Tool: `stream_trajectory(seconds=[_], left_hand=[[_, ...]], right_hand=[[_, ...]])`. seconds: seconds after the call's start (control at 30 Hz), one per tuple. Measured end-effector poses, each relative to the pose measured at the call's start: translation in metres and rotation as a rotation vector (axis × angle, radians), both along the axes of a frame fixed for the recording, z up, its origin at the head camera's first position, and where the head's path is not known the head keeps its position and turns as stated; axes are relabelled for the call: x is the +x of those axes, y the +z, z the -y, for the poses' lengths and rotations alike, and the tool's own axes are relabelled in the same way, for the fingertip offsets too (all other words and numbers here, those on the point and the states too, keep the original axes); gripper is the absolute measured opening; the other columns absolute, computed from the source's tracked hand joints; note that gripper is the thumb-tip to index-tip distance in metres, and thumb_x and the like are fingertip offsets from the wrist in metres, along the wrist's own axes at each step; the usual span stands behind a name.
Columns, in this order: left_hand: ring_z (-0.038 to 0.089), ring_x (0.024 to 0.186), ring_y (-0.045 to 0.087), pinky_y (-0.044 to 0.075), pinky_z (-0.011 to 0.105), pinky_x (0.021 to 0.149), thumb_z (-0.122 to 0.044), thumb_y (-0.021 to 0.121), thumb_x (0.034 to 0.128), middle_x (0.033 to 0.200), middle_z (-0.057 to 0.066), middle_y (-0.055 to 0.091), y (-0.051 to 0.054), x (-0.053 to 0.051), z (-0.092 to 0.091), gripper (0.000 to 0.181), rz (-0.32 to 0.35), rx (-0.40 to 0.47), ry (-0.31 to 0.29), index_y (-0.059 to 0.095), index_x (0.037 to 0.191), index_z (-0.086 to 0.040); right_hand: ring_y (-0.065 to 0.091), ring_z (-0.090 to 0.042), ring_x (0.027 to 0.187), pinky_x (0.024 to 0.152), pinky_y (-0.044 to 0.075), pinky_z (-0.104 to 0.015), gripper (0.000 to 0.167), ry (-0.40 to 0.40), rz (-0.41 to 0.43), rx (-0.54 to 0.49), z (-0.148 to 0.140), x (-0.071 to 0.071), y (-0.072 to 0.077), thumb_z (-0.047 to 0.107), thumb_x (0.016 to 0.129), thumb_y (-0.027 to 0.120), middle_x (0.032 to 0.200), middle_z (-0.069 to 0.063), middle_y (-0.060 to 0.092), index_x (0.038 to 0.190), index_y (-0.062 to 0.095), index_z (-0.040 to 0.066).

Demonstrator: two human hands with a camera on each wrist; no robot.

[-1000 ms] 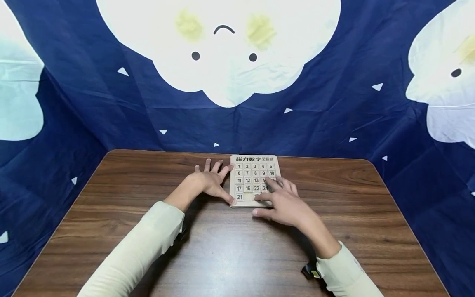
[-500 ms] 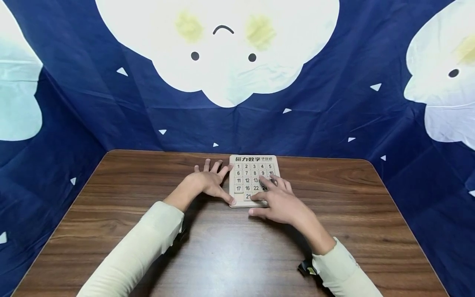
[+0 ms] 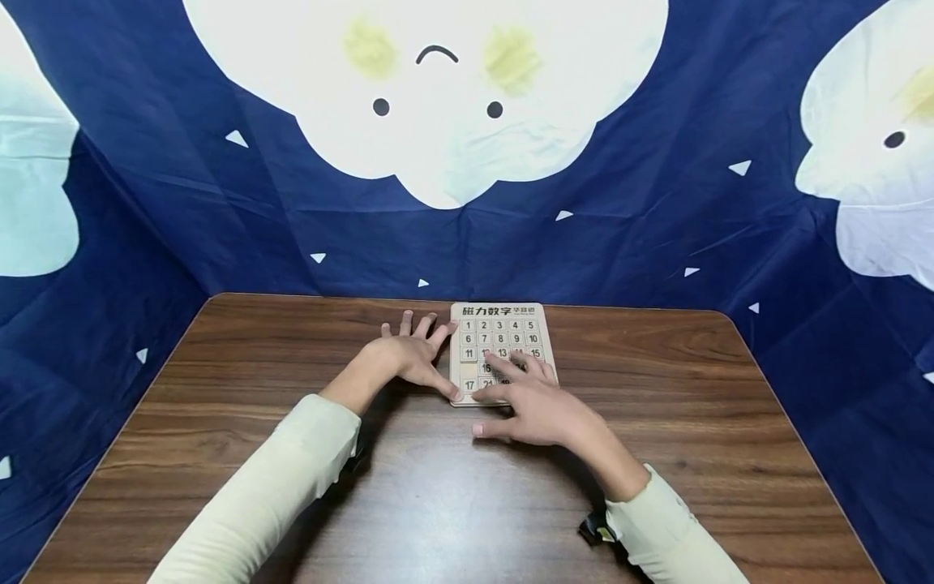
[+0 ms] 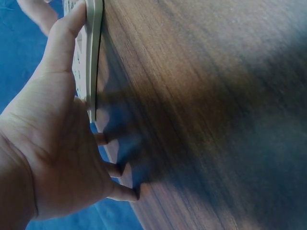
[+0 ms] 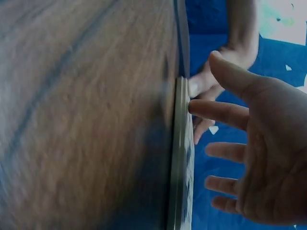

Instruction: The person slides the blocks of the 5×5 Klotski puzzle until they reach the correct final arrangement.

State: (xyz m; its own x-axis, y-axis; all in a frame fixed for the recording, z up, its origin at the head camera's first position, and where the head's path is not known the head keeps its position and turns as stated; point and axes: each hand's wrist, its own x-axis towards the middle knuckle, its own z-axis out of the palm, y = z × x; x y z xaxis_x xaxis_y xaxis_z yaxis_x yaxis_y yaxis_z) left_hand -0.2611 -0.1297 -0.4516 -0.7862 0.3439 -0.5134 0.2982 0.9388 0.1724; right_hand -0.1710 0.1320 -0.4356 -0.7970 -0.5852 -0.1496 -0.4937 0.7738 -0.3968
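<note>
A number sliding puzzle (image 3: 502,311) lies flat near the table's far edge, its pale board holding square numbered tiles. The leftmost slot of the fourth row shows bare board, with tile 17 (image 3: 469,385) below it in the bottom-left corner. My left hand (image 3: 410,357) is spread at the board's left side, thumb on the lower-left corner and another fingertip on the upper left edge. Over the lower right of the board reaches my right hand (image 3: 536,405), fingers extended. Its index fingertip touches the bottom row beside tile 17, seen also in the right wrist view. Several tiles are hidden under it.
The brown wooden table (image 3: 409,503) stretches toward me and to both sides of the board. A dark blue cloth (image 3: 365,235) printed with white clouds hangs behind the table and along its sides.
Tile 21 has slid right from the bottom-left corner, then tile 17 down into that corner. My right hand has shifted left across the board; the left hand stays in place.
</note>
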Motion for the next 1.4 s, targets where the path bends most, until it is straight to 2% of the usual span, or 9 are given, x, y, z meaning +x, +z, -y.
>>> stream_trajectory(seconds=[0.13, 0.23, 0.37, 0.5, 0.73, 0.93, 1.13, 1.3, 1.4], left_hand=[[0.062, 0.172, -0.013, 0.002, 0.091, 0.130, -0.097, 0.078, 0.0730, 0.191, 0.021, -0.003, 0.003, 0.000, 0.000, 0.151, 0.002, -0.003, 0.000, -0.003, 0.183, -0.033], [0.060, 0.173, -0.013, 0.002, 0.090, 0.131, -0.092, 0.080, 0.0770, 0.191, 0.022, -0.004, 0.012, 0.005, -0.002, 0.147, 0.019, 0.007, 0.007, -0.002, 0.183, -0.032], [0.061, 0.172, -0.015, 0.002, 0.090, 0.131, -0.095, 0.078, 0.0751, 0.191, 0.021, -0.006, 0.008, 0.004, -0.001, 0.149, 0.022, 0.005, 0.010, -0.003, 0.183, -0.032], [0.063, 0.171, -0.015, 0.002, 0.091, 0.130, -0.098, 0.077, 0.0721, 0.191, 0.022, -0.005, 0.003, 0.002, 0.001, 0.152, 0.018, 0.011, 0.014, -0.005, 0.183, -0.034], [0.060, 0.172, -0.015, 0.002, 0.088, 0.132, -0.092, 0.079, 0.0776, 0.191, 0.021, -0.005, 0.012, 0.008, 0.001, 0.147, 0.023, 0.010, 0.013, -0.004, 0.183, -0.033], [0.059, 0.173, -0.014, 0.002, 0.088, 0.132, -0.091, 0.078, 0.0793, 0.191, 0.020, -0.006, 0.012, 0.008, 0.000, 0.145, 0.017, 0.015, 0.010, -0.003, 0.183, -0.031], [0.060, 0.172, -0.016, 0.002, 0.089, 0.132, -0.092, 0.078, 0.0795, 0.191, 0.020, -0.007, 0.011, 0.008, -0.001, 0.145, 0.008, 0.017, 0.008, -0.005, 0.183, -0.032], [0.061, 0.171, -0.016, 0.002, 0.088, 0.132, -0.091, 0.078, 0.0806, 0.191, 0.020, -0.007, 0.012, 0.007, 0.001, 0.144, 0.007, 0.006, 0.010, -0.005, 0.183, -0.033], [0.060, 0.172, -0.016, 0.002, 0.088, 0.133, -0.090, 0.079, 0.0803, 0.191, 0.020, -0.006, 0.014, 0.008, 0.001, 0.144, 0.004, 0.010, 0.007, -0.004, 0.183, -0.032]], right_hand=[[0.026, -0.060, 0.168, 0.134, 0.022, -0.080, 0.062, -0.071, -0.078, -0.009, -0.002, -0.005, -0.002, 0.060, 0.100, 0.080, 0.185, -0.020, 0.033, 0.151, 0.074, 0.026], [0.024, -0.061, 0.168, 0.135, 0.021, -0.078, 0.066, -0.067, -0.058, -0.006, 0.003, -0.008, -0.005, 0.062, 0.100, 0.078, 0.186, -0.020, 0.029, 0.156, 0.070, 0.027], [0.022, -0.059, 0.170, 0.135, 0.018, -0.079, 0.069, -0.040, -0.024, -0.032, 0.009, -0.008, -0.006, 0.065, 0.101, 0.076, 0.187, -0.018, 0.027, 0.159, 0.067, 0.028], [0.025, -0.059, 0.169, 0.134, 0.021, -0.078, 0.056, -0.057, -0.051, -0.031, 0.002, -0.004, -0.001, 0.062, 0.100, 0.079, 0.185, -0.020, 0.032, 0.143, 0.079, 0.026], [0.027, -0.060, 0.167, 0.133, 0.024, -0.077, 0.058, -0.102, -0.090, 0.023, -0.003, -0.004, -0.003, 0.060, 0.100, 0.079, 0.183, -0.024, 0.035, 0.148, 0.076, 0.028], [0.023, -0.060, 0.169, 0.134, 0.018, -0.082, 0.059, -0.014, -0.057, -0.002, 0.004, -0.001, -0.005, 0.063, 0.102, 0.077, 0.185, -0.022, 0.030, 0.152, 0.072, 0.033], [0.029, -0.058, 0.167, 0.133, 0.024, -0.079, 0.048, -0.081, -0.130, 0.024, 0.001, -0.002, 0.002, 0.059, 0.099, 0.081, 0.180, -0.023, 0.042, 0.133, 0.084, 0.026], [0.026, -0.059, 0.169, 0.134, 0.022, -0.079, 0.063, -0.045, -0.093, 0.019, 0.011, -0.008, -0.001, 0.062, 0.102, 0.076, 0.184, -0.023, 0.033, 0.155, 0.071, 0.028], [0.023, -0.059, 0.170, 0.134, 0.020, -0.079, 0.063, -0.033, -0.042, 0.020, 0.013, -0.007, -0.001, 0.064, 0.102, 0.076, 0.186, -0.020, 0.031, 0.155, 0.071, 0.029]])
